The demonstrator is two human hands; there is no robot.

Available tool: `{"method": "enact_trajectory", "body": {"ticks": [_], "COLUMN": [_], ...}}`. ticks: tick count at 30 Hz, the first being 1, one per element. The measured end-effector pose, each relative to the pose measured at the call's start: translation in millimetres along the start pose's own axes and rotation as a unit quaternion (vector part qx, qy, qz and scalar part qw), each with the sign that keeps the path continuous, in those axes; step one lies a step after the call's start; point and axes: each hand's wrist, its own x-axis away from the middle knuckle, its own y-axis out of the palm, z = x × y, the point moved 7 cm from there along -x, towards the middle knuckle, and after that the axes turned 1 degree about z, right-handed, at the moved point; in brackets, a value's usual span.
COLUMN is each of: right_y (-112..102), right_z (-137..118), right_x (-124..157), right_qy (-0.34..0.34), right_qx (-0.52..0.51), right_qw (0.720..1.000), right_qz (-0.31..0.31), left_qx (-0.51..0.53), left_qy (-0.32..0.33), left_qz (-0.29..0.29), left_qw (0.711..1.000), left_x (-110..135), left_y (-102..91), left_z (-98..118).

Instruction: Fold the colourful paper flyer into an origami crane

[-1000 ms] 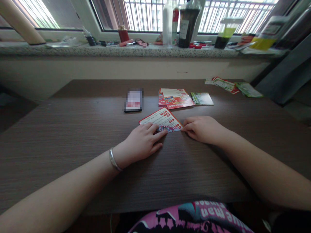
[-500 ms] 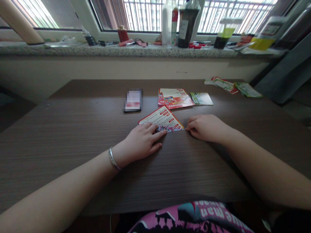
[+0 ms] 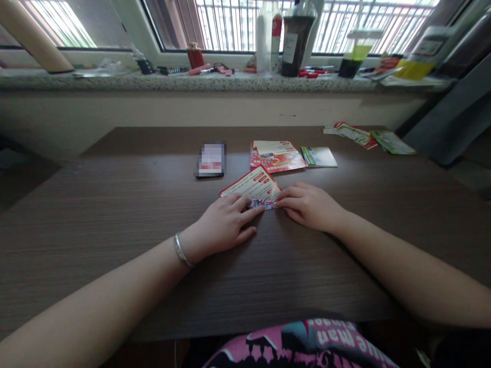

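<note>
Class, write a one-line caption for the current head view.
Left hand and right hand touch a red-edged leaflet on a brown table.

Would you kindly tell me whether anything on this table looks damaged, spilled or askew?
Nothing appears spilled. Slightly untidy, though: the red leaflet pile, its edges misaligned, and the loose papers near the far right corner of the table, lying at differing angles.

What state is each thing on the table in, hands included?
Front leaflet: near edge folded over
Left hand: palm down on front leaflet
Right hand: fingers bent, at its right end
Red leaflets: flat, stacked askew
Green-white papers: lying flat
Blurred rectangular item: lying flat, screen state unreadable
Far-right papers: loosely spread
</note>
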Motion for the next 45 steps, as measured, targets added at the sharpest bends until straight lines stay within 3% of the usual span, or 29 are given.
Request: {"method": "enact_trajectory", "body": {"ticks": [3, 11, 20, 27, 45], "right_y": [7.4, 9.9, 9.1, 10.3, 8.1], "right_z": [-7.3, -5.5, -8.0, -8.8, -5.1], "right_x": [-0.5, -2.0, -5.4, -9.6, -7.3], "right_qy": [-0.027, 0.001, 0.008, 0.017, 0.061], "right_qx": [-0.022, -0.038, -0.003, 0.018, 0.007], "right_qw": [0.999, 0.999, 0.999, 0.998, 0.997], "right_qz": [-0.011, -0.009, -0.045, -0.062, -0.056], "left_qx": [0.003, 0.025, 0.021, 0.026, 0.032], "left_qy": [0.003, 0.005, 0.030, 0.004, 0.003], "left_qz": [0.005, 0.003, -0.007, 0.002, -0.021], "left_qw": [1.000, 1.000, 0.999, 1.000, 0.999], "left_x": [-0.1, -0.9, -6.3, -9.9, -1.5], "left_y": [1.1, 1.9, -2.6, -6.4, -16.0], "left_z": [-1.8, -5.6, -2.9, 0.1, -9.1]}}
